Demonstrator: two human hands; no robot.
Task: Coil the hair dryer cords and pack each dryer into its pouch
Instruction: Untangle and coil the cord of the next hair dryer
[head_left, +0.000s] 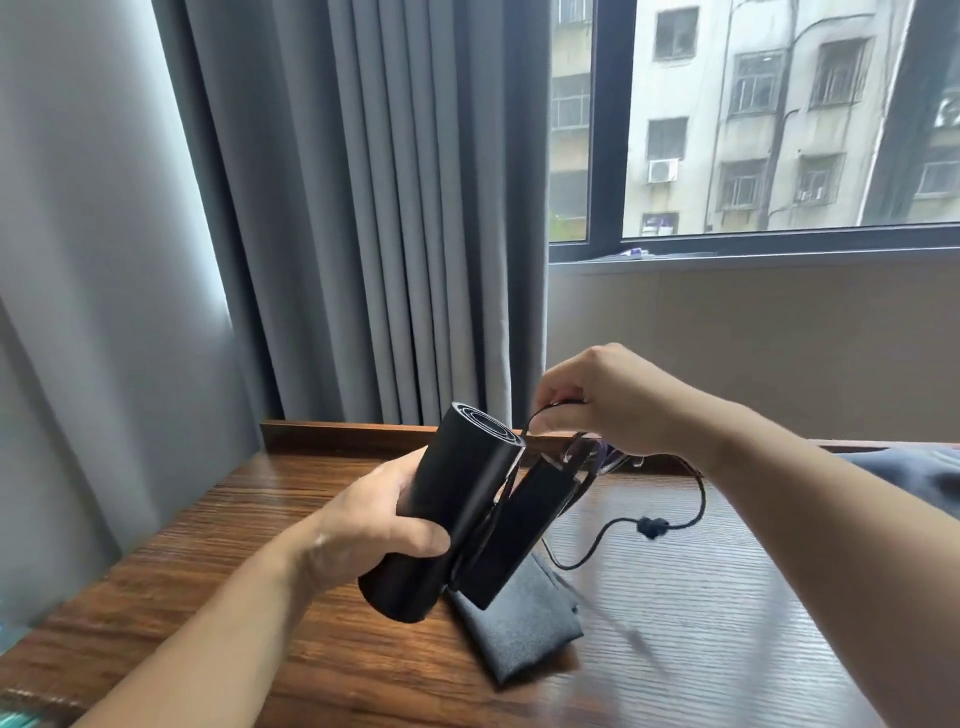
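Big picture first: grey curtain across the left, a window onto a pale apartment block on the right, and a wooden table filling the foreground.

Up over the table, the black hair dryer is in the air, barrel tilted, with its folded handle lying alongside. The left hand is wrapped round the barrel, thumb across the front, a firm clamp. The right hand is above the handle's top end, fingertips pinched together on a loop of the black cord.

Directly under the dryer lies the grey pouch, flat on the wood. More grey fabric shows at the right edge; what it is, I cannot tell.

The rest of the cord trails down off the right hand and curls over the table, with a small dark lump partway along it, a tie or a knot.

Looks like mid-coil to me, and here is the danger: that pinch is light, so a slip could spill the loops. The trailing length could snag on that lump or drag across the pouch and shift it.

Branding? Nothing readable on the dryer or the pouch.
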